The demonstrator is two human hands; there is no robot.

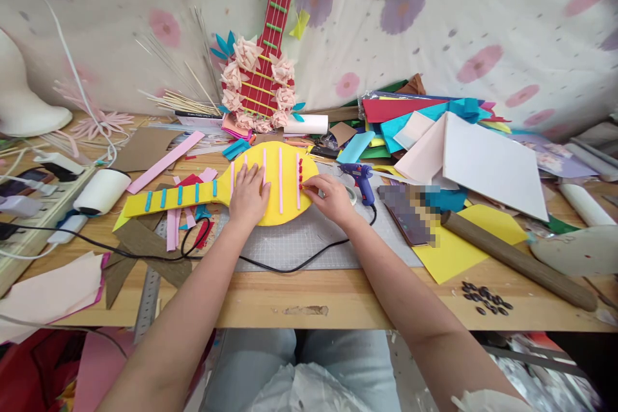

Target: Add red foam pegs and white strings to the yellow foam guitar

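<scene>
A yellow lute-shaped craft piece (290,174) lies across the grey cutting mat (284,251), its neck (164,197) pointing left. Short blue bars cross the neck, and long pink strips (280,187) cross the round body. A row of small red pieces (301,170) runs beside the rightmost pink strip. My left hand (250,196) rests flat on the body, fingers spread. At the body's right edge my right hand (334,196) pinches thumb and fingertips together by the lower end of the red row; what they hold is too small to make out.
A purple glue gun (360,180) sits right of my right hand, its black cord (290,269) looping across the mat. A finished red lute (263,87) with paper flowers leans behind. Coloured sheets (410,109), a brown roll (516,261) and black beads (485,299) lie right; a power strip (43,225) stands left.
</scene>
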